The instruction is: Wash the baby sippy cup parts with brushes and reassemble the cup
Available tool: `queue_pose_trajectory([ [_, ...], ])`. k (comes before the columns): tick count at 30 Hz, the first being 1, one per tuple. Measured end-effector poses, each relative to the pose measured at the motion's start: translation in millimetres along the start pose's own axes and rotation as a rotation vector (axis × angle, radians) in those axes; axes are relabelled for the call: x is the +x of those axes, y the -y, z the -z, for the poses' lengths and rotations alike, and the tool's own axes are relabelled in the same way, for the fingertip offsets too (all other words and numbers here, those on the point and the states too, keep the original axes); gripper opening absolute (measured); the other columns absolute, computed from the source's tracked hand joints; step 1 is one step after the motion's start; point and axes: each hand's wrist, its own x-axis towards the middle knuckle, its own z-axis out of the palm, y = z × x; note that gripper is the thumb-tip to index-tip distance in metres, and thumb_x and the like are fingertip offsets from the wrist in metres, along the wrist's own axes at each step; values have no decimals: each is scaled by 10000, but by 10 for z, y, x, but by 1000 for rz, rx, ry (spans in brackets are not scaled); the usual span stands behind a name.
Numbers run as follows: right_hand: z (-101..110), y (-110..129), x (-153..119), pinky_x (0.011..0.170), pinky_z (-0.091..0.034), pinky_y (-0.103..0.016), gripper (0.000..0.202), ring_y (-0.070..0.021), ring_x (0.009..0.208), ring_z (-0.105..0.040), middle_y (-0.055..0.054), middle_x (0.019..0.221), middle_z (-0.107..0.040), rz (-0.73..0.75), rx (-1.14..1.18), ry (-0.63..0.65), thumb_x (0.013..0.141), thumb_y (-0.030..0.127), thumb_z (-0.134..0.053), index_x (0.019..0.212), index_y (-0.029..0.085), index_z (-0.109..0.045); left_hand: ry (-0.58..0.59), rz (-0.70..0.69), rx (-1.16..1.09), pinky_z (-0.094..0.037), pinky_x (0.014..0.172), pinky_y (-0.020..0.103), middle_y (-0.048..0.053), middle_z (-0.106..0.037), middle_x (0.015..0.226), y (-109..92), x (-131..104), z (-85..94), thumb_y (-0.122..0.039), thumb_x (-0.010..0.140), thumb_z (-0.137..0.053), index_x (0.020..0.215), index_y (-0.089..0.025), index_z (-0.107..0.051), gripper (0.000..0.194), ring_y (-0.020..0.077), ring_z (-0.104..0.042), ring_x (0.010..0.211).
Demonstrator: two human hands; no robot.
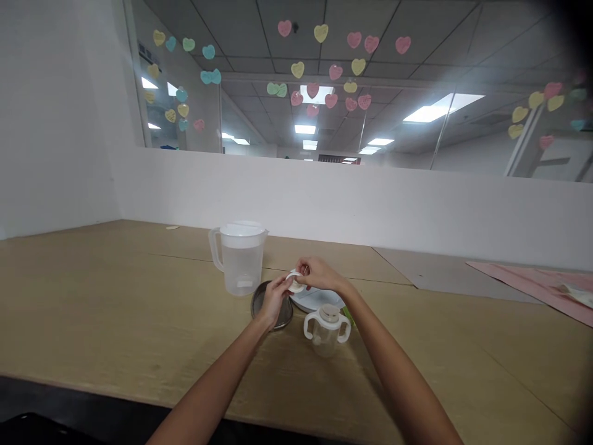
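Note:
A small white round lid [295, 284] is held up between my two hands over the table. The fingers of my left hand [275, 298] are closed on its left side. My right hand [315, 274] pinches at its upper right; what exactly lies between those fingertips is too small to tell. Just below and to the right stands a clear baby bottle [325, 334] with two white handles and a pale top. Under my left hand lies a dark round metal tray [283, 319], partly covered by the hand. A white plate [319, 299] sits behind the bottle, partly hidden by my right hand.
A translucent lidded pitcher [243, 262] stands left of my hands. Something green [348, 316] shows beside the bottle. To the far right, a pink cloth [528, 284] lies on a grey mat [454, 276]. A white wall [315, 198] with a window closes off the table's back.

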Motion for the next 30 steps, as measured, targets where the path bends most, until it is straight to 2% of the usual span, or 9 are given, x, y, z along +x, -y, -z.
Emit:
queue_pose_trajectory([
  [3, -20, -13, 11, 378, -415, -144, 221, -74, 523, -532, -12, 684, -546, -32, 71, 40, 701, 340, -578, 783, 142, -526, -54, -14, 41, -375, 543, 174, 39, -624, 741, -20, -15, -22, -307, 612, -667, 783, -105, -653, 265, 97, -534, 651],
  [7, 26, -18, 4, 385, -447, -170, 334, -107, 629, -554, -66, 844, -569, -42, 200, 109, 773, 447, -462, 847, 136, -559, -2, 20, -125, -379, 544, 175, 35, -617, 729, -28, -7, -3, -302, 644, -648, 758, -105, -650, 227, 84, -528, 630],
  [9, 55, -9, -11, 405, -464, -184, 335, -122, 674, -562, -75, 892, -572, -44, 241, 159, 789, 429, -437, 895, 140, -570, 15, 41, -186, -385, 555, 173, 34, -618, 726, -31, 3, 8, -276, 639, -656, 750, -101, -649, 207, 80, -531, 631],
  [12, 72, 5, -35, 468, -493, -209, 289, -137, 718, -574, -67, 922, -590, -22, 306, 268, 751, 324, -504, 976, 156, -574, -4, 54, -225, -392, 565, 166, 36, -622, 737, -50, 16, 10, -254, 631, -660, 749, -96, -645, 198, 75, -538, 639],
  [15, 54, 5, -36, 516, -504, -226, 324, -127, 678, -575, -48, 831, -610, -19, 343, 292, 703, 272, -558, 1001, 148, -579, -56, 97, -288, -393, 544, 161, 34, -623, 728, -89, 20, -5, -229, 620, -660, 731, -94, -633, 176, 70, -538, 616],
  [19, 20, -24, -4, 498, -485, -222, 345, -98, 545, -547, -12, 638, -589, -52, 298, 249, 668, 340, -609, 932, 119, -612, -62, 139, -321, -391, 517, 154, 9, -611, 668, -123, 13, -17, -189, 618, -654, 695, -106, -613, 121, 58, -524, 568],
  [26, 26, -87, 27, 475, -445, -192, 395, -67, 470, -517, 3, 606, -580, -47, 231, 230, 677, 421, -603, 951, 137, -624, 51, 185, -322, -421, 569, 197, 43, -632, 792, -66, 11, 25, -241, 673, -621, 831, -127, -607, 195, 111, -561, 684],
  [30, 22, -99, 23, 480, -433, -185, 374, -61, 456, -508, 4, 608, -586, -14, 156, 252, 705, 423, -571, 954, 152, -639, 65, 203, -324, -429, 618, 217, 57, -631, 828, -51, 11, 42, -216, 673, -607, 803, -122, -610, 161, 131, -562, 742],
])
